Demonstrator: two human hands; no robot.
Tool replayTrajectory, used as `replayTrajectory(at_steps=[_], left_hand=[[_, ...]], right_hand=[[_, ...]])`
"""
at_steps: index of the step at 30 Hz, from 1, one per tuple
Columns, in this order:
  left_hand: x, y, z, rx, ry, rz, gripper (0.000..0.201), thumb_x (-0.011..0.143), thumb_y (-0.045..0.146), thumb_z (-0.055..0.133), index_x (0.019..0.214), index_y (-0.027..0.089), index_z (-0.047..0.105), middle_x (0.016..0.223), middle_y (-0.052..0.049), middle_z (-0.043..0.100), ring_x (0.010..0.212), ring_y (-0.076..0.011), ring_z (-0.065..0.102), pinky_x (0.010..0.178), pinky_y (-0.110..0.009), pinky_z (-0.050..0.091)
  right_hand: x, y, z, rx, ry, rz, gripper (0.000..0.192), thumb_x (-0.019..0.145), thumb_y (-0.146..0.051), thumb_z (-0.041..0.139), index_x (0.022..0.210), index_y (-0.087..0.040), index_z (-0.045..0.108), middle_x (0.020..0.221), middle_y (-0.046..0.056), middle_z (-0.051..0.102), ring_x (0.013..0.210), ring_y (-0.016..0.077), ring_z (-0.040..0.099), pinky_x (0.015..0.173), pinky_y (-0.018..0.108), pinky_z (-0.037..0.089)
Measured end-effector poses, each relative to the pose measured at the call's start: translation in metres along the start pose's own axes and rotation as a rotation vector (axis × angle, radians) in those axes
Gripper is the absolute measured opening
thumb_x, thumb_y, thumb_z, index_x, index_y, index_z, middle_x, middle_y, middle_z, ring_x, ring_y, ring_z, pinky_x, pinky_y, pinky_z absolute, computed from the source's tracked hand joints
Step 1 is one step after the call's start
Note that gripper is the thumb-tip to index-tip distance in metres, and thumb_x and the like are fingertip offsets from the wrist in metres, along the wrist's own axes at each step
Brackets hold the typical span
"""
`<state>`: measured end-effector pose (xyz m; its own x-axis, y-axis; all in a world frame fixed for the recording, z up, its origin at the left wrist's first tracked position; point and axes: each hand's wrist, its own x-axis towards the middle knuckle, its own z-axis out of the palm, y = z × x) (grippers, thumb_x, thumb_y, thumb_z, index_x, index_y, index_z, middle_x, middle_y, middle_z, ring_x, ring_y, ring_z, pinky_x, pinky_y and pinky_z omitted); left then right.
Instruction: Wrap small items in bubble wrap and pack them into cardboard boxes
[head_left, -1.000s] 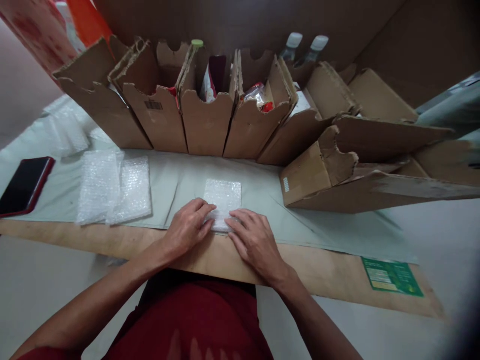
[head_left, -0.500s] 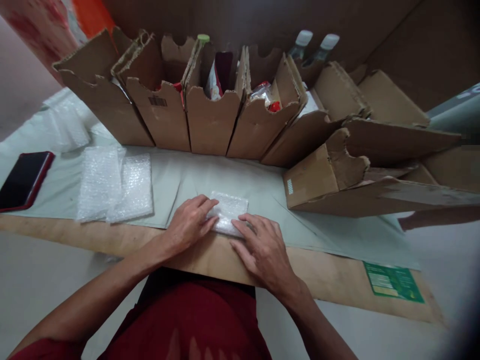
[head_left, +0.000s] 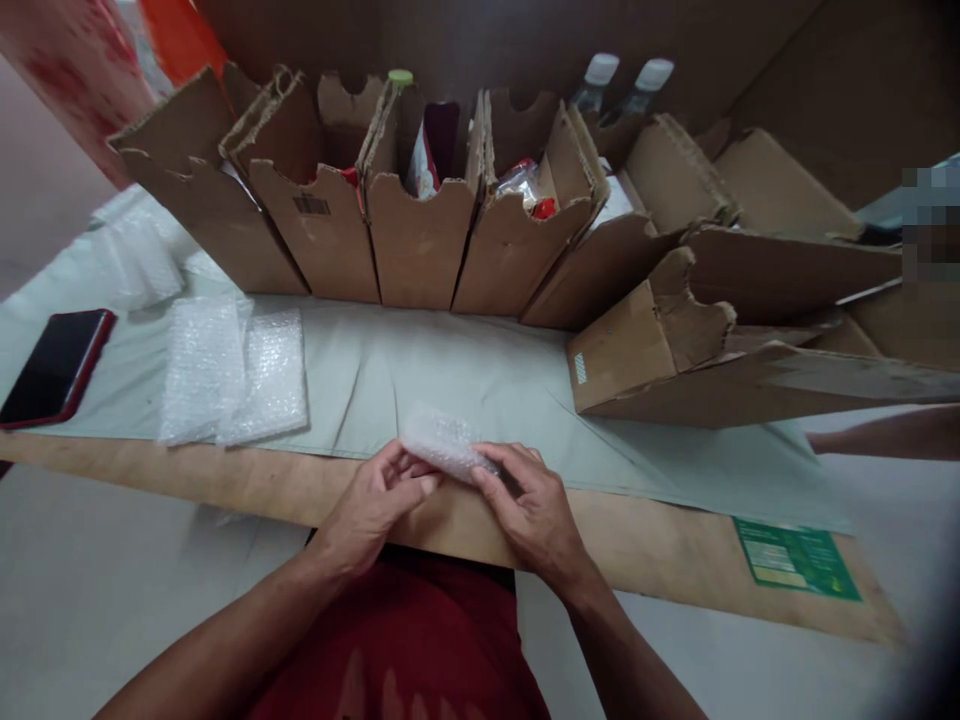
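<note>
left hand (head_left: 373, 503): fingers curled, grip closed on the left end of the bubble-wrap bundle (head_left: 442, 444), thumb on top.
right hand (head_left: 531, 503): grip clamped on the right end of the same bundle, thumb and forefinger pinching it, a dark sliver showing just under the forefinger; what it is i cannot tell.
bubble-wrap bundle: small, rolled or folded, held between both hands just above the near edge of the counter (head_left: 660, 545), over the seam where the grey-green sheet (head_left: 465, 370) ends and bare wood begins; whether its underside touches the sheet i cannot tell.
grey-green sheet: spread flat along the counter, creased, reaching from the left end to past the fallen boxes.
bubble-wrap sheets (head_left: 234, 372): two flat pieces overlapping side by side on the grey-green sheet, well left of the hands.
loose bubble wrap (head_left: 142, 262): more of it crumpled further back at the left.
phone (head_left: 54, 366): dark screen, red case, lying flat at the far left edge of the sheet.
cardboard bins (head_left: 420, 235): a row standing upright at the back, tops torn, with packets in red and white showing inside.
fallen cardboard boxes (head_left: 675, 340): tipped on their sides at the right, open ends ragged.
bottles (head_left: 622, 85): two with white caps behind the bins; a green cap (head_left: 400, 77) stands further left.
green label (head_left: 796, 559): stuck flat on the bare wood at the right.
another person's arm (head_left: 885, 435): reaching in at the right edge, well apart from the hands.
</note>
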<state>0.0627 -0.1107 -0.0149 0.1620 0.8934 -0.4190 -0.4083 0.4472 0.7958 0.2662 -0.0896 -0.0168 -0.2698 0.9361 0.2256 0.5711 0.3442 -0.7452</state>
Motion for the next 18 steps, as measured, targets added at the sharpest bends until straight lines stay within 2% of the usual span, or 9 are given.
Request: replayTrajectory(at_steps=[3, 6, 8, 10, 11, 13, 15, 16, 18], left_hand=[[0.005, -0.007, 0.006, -0.067, 0.026, 0.018, 0.047, 0.066, 0.037, 0.095, 0.103, 0.018, 0.073, 0.097, -0.003, 0.075, 0.094, -0.0166, 0.066, 0.090, -0.027, 0.051], [0.002, -0.013, 0.004, 0.022, 0.081, 0.033, 0.046, 0.067, 0.040, 0.095, 0.101, 0.019, 0.072, 0.089, 0.000, 0.072, 0.083, -0.0140, 0.062, 0.080, -0.024, 0.050], [-0.002, -0.016, 0.001, 0.128, 0.086, 0.062, 0.046, 0.071, 0.042, 0.093, 0.104, 0.019, 0.070, 0.088, 0.001, 0.070, 0.083, -0.0143, 0.061, 0.077, -0.023, 0.049], [-0.002, -0.019, -0.001, 0.225, 0.074, 0.083, 0.046, 0.072, 0.046, 0.091, 0.103, 0.020, 0.069, 0.087, 0.001, 0.069, 0.082, -0.0151, 0.060, 0.075, -0.023, 0.049], [-0.001, -0.020, -0.001, 0.266, 0.068, 0.085, 0.048, 0.071, 0.048, 0.091, 0.102, 0.020, 0.068, 0.087, 0.001, 0.068, 0.081, -0.0154, 0.060, 0.073, -0.023, 0.049], [0.001, -0.022, 0.002, 0.346, 0.051, 0.071, 0.049, 0.071, 0.052, 0.089, 0.100, 0.019, 0.067, 0.083, 0.001, 0.067, 0.076, -0.0153, 0.059, 0.069, -0.023, 0.048], [0.004, -0.021, 0.007, 0.439, 0.007, 0.067, 0.046, 0.075, 0.052, 0.086, 0.102, 0.020, 0.067, 0.080, 0.001, 0.066, 0.072, -0.0154, 0.059, 0.065, -0.023, 0.049], [0.005, -0.018, 0.011, 0.480, -0.017, 0.100, 0.044, 0.078, 0.052, 0.083, 0.105, 0.020, 0.067, 0.084, 0.000, 0.068, 0.075, -0.0163, 0.061, 0.067, -0.024, 0.050], [0.008, -0.006, 0.024, 0.563, -0.062, 0.261, 0.043, 0.084, 0.048, 0.078, 0.116, 0.022, 0.065, 0.103, -0.004, 0.073, 0.089, -0.0199, 0.067, 0.077, -0.027, 0.055]], right_hand=[[-0.008, -0.009, -0.004, 0.039, -0.089, 0.013, 0.017, 0.100, -0.024, 0.058, 0.108, -0.024, 0.072, 0.098, 0.004, 0.078, 0.092, 0.0213, 0.070, 0.089, 0.039, 0.052], [-0.015, -0.008, -0.010, 0.079, -0.035, 0.070, 0.021, 0.095, -0.029, 0.066, 0.114, -0.024, 0.072, 0.119, 0.009, 0.074, 0.114, 0.0256, 0.066, 0.101, 0.044, 0.049], [-0.019, -0.004, -0.014, 0.205, -0.012, 0.131, 0.045, 0.089, -0.038, 0.073, 0.131, -0.023, 0.065, 0.142, 0.013, 0.063, 0.130, 0.0284, 0.059, 0.107, 0.045, 0.048], [-0.023, 0.000, -0.017, 0.406, -0.075, 0.210, 0.067, 0.084, -0.044, 0.077, 0.144, -0.023, 0.055, 0.147, 0.014, 0.059, 0.130, 0.0277, 0.060, 0.103, 0.041, 0.051], [-0.024, 0.002, -0.017, 0.487, -0.109, 0.250, 0.067, 0.084, -0.045, 0.078, 0.143, -0.023, 0.055, 0.140, 0.013, 0.064, 0.122, 0.0259, 0.064, 0.098, 0.038, 0.053], [-0.028, 0.004, -0.019, 0.566, -0.124, 0.313, 0.049, 0.084, -0.043, 0.076, 0.127, -0.022, 0.064, 0.113, 0.007, 0.072, 0.100, 0.0207, 0.068, 0.086, 0.032, 0.054], [-0.032, 0.008, -0.022, 0.557, -0.072, 0.344, 0.029, 0.086, -0.040, 0.073, 0.106, -0.020, 0.068, 0.090, 0.002, 0.069, 0.081, 0.0158, 0.062, 0.075, 0.028, 0.050], [-0.034, 0.010, -0.024, 0.550, -0.045, 0.354, 0.024, 0.086, -0.040, 0.071, 0.100, -0.020, 0.068, 0.084, 0.000, 0.065, 0.076, 0.0142, 0.058, 0.071, 0.027, 0.047], [-0.039, 0.015, -0.031, 0.557, -0.008, 0.377, 0.024, 0.086, -0.040, 0.070, 0.098, -0.020, 0.067, 0.080, -0.001, 0.061, 0.072, 0.0129, 0.053, 0.067, 0.026, 0.044]])
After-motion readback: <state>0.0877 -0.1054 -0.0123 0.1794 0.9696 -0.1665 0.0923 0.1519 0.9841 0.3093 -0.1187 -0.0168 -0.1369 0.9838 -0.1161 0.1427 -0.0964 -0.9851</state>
